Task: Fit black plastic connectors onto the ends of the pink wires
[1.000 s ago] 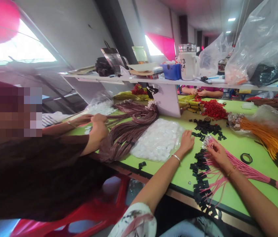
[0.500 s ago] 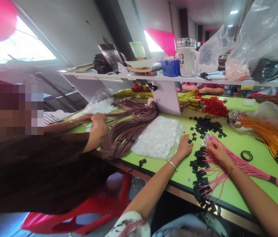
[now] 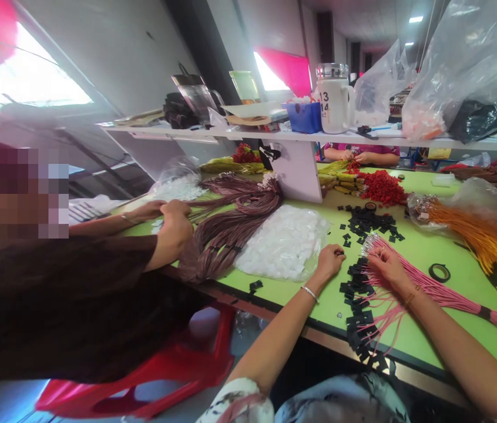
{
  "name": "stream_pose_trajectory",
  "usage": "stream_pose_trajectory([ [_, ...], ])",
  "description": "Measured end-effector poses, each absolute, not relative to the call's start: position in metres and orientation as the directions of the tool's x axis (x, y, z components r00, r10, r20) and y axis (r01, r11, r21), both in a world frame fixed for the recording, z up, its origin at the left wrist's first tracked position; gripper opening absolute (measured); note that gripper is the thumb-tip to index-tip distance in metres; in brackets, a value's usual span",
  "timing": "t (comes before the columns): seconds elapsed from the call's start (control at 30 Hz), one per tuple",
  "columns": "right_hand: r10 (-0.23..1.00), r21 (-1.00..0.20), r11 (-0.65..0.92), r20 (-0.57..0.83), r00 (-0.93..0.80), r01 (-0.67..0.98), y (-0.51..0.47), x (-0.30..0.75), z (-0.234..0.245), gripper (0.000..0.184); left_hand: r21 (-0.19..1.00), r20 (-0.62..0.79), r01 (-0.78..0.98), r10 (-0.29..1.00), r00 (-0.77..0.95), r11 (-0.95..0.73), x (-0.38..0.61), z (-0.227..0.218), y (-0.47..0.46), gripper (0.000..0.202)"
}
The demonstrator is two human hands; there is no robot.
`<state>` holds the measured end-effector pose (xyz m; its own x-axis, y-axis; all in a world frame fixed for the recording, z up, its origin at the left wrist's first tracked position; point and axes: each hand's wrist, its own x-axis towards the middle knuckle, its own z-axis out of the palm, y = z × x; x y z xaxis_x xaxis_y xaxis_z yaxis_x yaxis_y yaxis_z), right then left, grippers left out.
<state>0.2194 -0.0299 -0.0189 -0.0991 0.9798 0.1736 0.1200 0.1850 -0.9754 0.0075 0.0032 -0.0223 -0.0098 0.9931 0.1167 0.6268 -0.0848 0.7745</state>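
Note:
My left hand [image 3: 331, 260] is pinched closed at the edge of the scattered black plastic pieces [image 3: 369, 223], with one small black piece [image 3: 341, 253] showing at its fingertips. Over the metal-tipped ends of a bundle of pink wires [image 3: 433, 288] rests my right hand [image 3: 387, 267], its thumb and forefinger pressed together on a wire end. The rest of that bundle runs off to the right and is bound with black tape. Below my right hand, several pink wires end in a column of black connectors [image 3: 356, 294] reaching the table edge.
A bag of white parts [image 3: 284, 244] lies left of my left hand, beside brown wires [image 3: 217, 247]. A co-worker [image 3: 54, 305] sits at the left, hands on the brown wires. Black tape [image 3: 439, 272] and orange wires [image 3: 473, 235] lie right. A shelf [image 3: 231, 135] crosses above.
My left fingers have closed on a small black piece and drawn slightly back. My right hand stays nearly in place at the pink wire ends.

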Motion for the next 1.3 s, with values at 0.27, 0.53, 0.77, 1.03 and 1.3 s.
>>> stream_pose_trajectory([
  [0.27,0.987,-0.988,0.150,0.147,-0.064,0.042,-0.034,0.219,-0.009,0.036,0.974,-0.081,-0.200,0.988,0.134,0.106,0.040,-0.009,-0.009,0.028],
  [0.53,0.988,-0.989,0.144,0.146,0.041,0.044,-0.035,0.218,-0.007,0.036,0.881,-0.111,-0.428,0.966,0.232,0.204,0.048,-0.011,-0.016,0.036],
  [0.77,0.983,-0.969,0.182,0.185,0.005,0.170,-0.035,0.217,-0.006,0.026,0.855,-0.182,-0.419,0.934,0.307,0.305,0.043,-0.008,-0.017,0.030],
  [1.03,0.940,-0.863,0.337,0.334,-0.074,0.376,-0.042,0.216,-0.004,0.016,0.893,-0.196,-0.343,0.938,0.287,0.292,0.046,-0.010,-0.020,0.025],
  [1.3,0.950,-0.868,0.311,0.287,-0.120,0.388,-0.036,0.222,-0.010,0.019,0.953,-0.151,-0.232,0.969,0.197,0.195,0.054,-0.010,-0.023,0.016],
])
